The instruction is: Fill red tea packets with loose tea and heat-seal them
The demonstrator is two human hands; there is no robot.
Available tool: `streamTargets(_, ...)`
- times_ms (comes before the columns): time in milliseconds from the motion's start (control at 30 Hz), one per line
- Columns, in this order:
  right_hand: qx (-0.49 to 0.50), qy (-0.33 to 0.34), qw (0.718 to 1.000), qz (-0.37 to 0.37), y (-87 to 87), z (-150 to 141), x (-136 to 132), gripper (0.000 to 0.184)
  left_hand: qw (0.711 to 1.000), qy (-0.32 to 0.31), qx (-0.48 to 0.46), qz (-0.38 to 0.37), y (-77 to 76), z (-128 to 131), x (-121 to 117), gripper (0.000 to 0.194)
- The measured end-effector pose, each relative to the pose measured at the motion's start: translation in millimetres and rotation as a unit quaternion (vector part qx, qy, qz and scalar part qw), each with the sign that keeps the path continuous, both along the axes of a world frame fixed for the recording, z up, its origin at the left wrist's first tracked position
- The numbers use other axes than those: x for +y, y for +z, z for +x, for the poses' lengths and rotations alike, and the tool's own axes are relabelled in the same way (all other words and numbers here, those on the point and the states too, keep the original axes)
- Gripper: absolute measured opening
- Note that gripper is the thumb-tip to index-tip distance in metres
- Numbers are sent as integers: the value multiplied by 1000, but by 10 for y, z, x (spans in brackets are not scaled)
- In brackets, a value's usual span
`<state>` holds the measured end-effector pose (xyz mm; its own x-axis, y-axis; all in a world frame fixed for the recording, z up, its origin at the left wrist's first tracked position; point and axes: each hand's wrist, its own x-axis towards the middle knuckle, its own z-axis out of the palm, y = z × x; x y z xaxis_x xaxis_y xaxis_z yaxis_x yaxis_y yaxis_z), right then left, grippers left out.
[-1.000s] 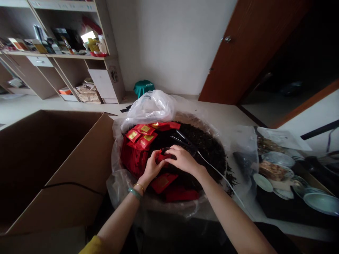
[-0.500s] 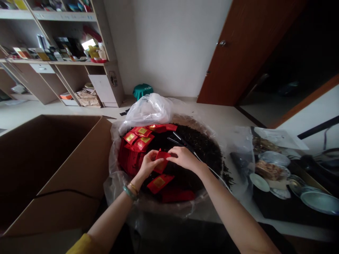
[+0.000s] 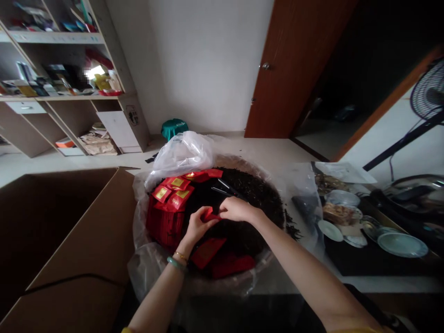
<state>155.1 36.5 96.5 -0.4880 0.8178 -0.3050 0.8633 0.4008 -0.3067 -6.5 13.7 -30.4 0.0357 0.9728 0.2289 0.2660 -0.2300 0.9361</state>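
Note:
My left hand (image 3: 199, 225) is closed around a small red packet (image 3: 208, 214), held above a round basket (image 3: 272, 163) lined with clear plastic. My right hand (image 3: 237, 209) has its fingertips pinched at the packet's right edge; the exact grip is partly hidden. Dark dry tea leaves (image 3: 267, 194) fill much of the basket. Red packets with gold labels (image 3: 178, 196) lie at its left over a dense stack of red packets (image 3: 164, 222). Another red packet (image 3: 208, 252) lies below my hands. A two-pronged tool (image 3: 225, 187) rests on the leaves behind my right hand.
A large open cardboard box (image 3: 79, 240) stands at the left. Bunched clear plastic (image 3: 183, 150) sits behind the basket. On the right, a dark tray (image 3: 350, 263) carries bowls, lids and a plastic bag. Shelves (image 3: 58, 38), a brown door (image 3: 277, 92) and a fan (image 3: 430, 95) are farther back.
The view has turned to the right and tipped up slightly. The packet in my hands has tilted, its front face now barely showing, and my right fingers have curled in over its edge.

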Motion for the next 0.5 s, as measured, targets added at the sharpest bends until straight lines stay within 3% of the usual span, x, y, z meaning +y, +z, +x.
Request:
streamTargets(200, -45, 10, 997, 57, -8, -163, 21, 18, 999, 13, 9, 29, 2, -17, -9, 44)
streamTargets(333, 0, 41, 996, 79, -1, -148, 25, 24, 999, 21, -45, 15, 40, -9, -11, 45)
streamTargets(500, 57, 103, 990, 80, -43, -200, 51, 19, 997, -31, -74, -18, 55, 2, -23, 46)
